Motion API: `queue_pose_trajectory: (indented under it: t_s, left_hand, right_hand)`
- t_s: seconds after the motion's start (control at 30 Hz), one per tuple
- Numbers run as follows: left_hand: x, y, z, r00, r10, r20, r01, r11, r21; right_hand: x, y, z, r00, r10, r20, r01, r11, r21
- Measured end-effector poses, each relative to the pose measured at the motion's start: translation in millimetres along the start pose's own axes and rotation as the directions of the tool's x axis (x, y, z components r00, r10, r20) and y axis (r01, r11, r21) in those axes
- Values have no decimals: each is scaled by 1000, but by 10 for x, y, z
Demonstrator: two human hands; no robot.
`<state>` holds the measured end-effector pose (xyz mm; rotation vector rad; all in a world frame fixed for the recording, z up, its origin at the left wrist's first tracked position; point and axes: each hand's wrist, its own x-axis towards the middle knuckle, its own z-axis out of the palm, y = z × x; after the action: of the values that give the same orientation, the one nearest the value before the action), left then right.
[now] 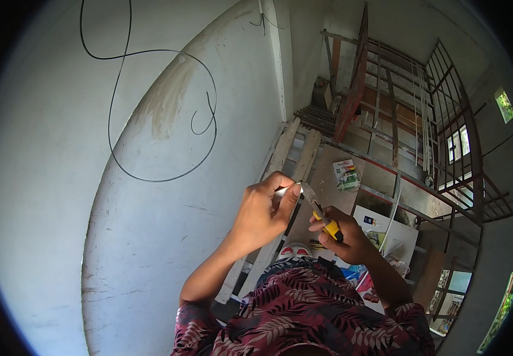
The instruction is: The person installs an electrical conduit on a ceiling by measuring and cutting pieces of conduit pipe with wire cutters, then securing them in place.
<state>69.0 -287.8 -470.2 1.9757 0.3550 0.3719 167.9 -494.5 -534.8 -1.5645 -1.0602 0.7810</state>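
Observation:
My left hand (262, 210) is closed in a pinch on a small white piece (281, 192), whose kind is hidden by the fingers. In my right hand (351, 237) are pliers (327, 225) with yellow and black handles, fingers wrapped round the grips. The metal jaws of the pliers point up and left, right at the end of the white piece by my left fingertips. Both hands are raised in front of my chest, over a plank and a board.
A long black cable (114, 107) hangs in loops against the pale wall (161, 249). Wooden rails (283, 145) lean close by. A printed packet (346, 175) lies on the brown board (323, 172). Beyond stand metal-framed racks (393, 107) and a white panel (402, 234).

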Motion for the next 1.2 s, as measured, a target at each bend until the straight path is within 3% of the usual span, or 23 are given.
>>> queue_pose_trajectory:
  t_s: [0.5,0.57,0.6,0.7,0.77,0.8,0.87,0.9,0.97,1.03,1.07,1.1,1.17,1.2]
  left_hand:
    - [15,11,0,997,73,-32,-74,997,-31]
    - [17,24,1,997,74,-34,-75,997,-33]
    - [13,31,-3,997,69,-24,-70,997,-28]
    - [23,-20,20,997,78,-14,-78,997,-5]
    - [10,-32,43,996,87,-14,-87,996,10]
    - [-16,-17,48,998,58,6,-58,998,-1]
    - [-2,-10,28,999,45,30,-45,999,-7]
    - [10,-29,21,999,24,30,-24,1000,-20]
    - [-4,-125,18,999,4,45,-3,999,-36]
    - [2,-275,62,1000,29,12,-27,996,-81]
    - [1,-290,72,996,95,-1,-94,990,-104]
    - [-25,-268,81,997,62,47,-59,996,-70]
    - [-72,-232,114,983,3,182,3,999,-35]
    - [-88,-210,158,978,27,205,-16,998,-56]
  right_hand:
    - [18,27,68,992,-110,-55,106,993,-57]
    - [-1,42,91,995,48,-90,-42,997,67]
    - [-5,70,105,995,49,-91,-43,997,67]
    - [27,230,154,992,-17,-127,18,1000,1]
    - [79,398,208,971,-135,-199,82,964,-253]
    - [101,565,222,971,-128,-204,74,965,-251]
    - [221,947,185,928,102,-358,-159,978,-133]
    - [250,1058,163,929,97,-358,-156,978,-140]
    - [220,1192,153,945,113,-307,-63,984,168]
    - [193,866,164,955,73,-287,-10,977,214]
    - [224,788,227,938,-45,-344,118,974,194]
    - [236,712,266,896,-159,-415,237,961,142]
    - [184,456,268,912,-65,-404,218,913,344]
    - [221,351,232,879,-182,-441,291,937,192]
